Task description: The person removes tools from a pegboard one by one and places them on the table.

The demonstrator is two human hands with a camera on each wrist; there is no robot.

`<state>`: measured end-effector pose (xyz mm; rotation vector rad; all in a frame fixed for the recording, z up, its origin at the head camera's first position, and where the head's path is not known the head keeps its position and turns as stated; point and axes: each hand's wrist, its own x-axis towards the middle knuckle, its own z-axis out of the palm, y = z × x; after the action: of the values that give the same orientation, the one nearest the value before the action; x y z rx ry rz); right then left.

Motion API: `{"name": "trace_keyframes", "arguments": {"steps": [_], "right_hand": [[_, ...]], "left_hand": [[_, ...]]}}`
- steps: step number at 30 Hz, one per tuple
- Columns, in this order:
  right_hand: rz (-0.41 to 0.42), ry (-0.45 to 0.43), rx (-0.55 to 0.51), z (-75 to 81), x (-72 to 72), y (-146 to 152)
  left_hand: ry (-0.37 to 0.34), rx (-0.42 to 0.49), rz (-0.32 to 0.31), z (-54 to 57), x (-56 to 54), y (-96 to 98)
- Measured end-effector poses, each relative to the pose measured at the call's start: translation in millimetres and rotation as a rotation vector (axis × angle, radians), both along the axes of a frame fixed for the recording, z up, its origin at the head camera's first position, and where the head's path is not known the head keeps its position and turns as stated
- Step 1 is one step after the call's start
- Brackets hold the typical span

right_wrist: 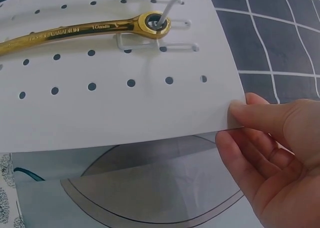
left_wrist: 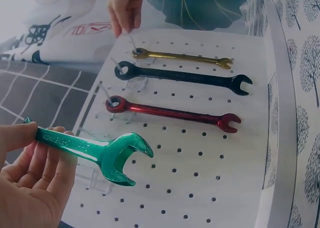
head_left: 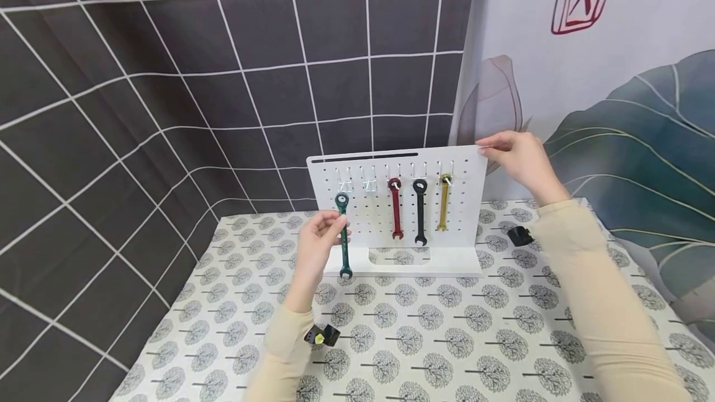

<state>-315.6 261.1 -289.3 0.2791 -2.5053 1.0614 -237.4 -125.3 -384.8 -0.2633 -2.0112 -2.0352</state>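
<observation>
A green combination wrench (head_left: 344,247) hangs upright between the thumb and fingers of my left hand (head_left: 315,247), ring end up. Its open jaw end faces the camera in the left wrist view, while its ring end is mostly hidden there by the hand. That ring sits just below the leftmost hook (head_left: 345,186) of a white pegboard (head_left: 368,219); I cannot tell whether they touch. At the board's top right corner, my right hand (head_left: 519,157) pinches the edge between thumb and fingers. A red wrench (head_left: 396,213), a black wrench (head_left: 421,216) and a gold wrench (head_left: 444,206) hang from hooks.
A second hook (head_left: 369,185), left of the red wrench, holds nothing. The pegboard's base (head_left: 455,262) stands on a tree-patterned tablecloth (head_left: 385,340). Behind it hang a dark grid-patterned curtain (head_left: 335,23) and a pale cloth with leaf prints (head_left: 625,141).
</observation>
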Motion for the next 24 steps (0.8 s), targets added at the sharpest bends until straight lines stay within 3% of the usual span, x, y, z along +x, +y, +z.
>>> {"name": "trace_keyframes", "arguments": {"steps": [6,13,24], "right_hand": [[-0.002,-0.005,-0.008,-0.5,0.2,0.4],[0.001,0.006,-0.002,-1.5,-1.0,1.0],[0.006,0.018,0.003,-1.7,-1.2,1.9]], "left_hand": [[0.003,-0.025,0.043,2.3,3.6,-16.6],[-0.001,-0.044,0.148,3.6,4.0,-39.2],[0.042,0.059,0.24,15.5,8.0,-65.6]]}}
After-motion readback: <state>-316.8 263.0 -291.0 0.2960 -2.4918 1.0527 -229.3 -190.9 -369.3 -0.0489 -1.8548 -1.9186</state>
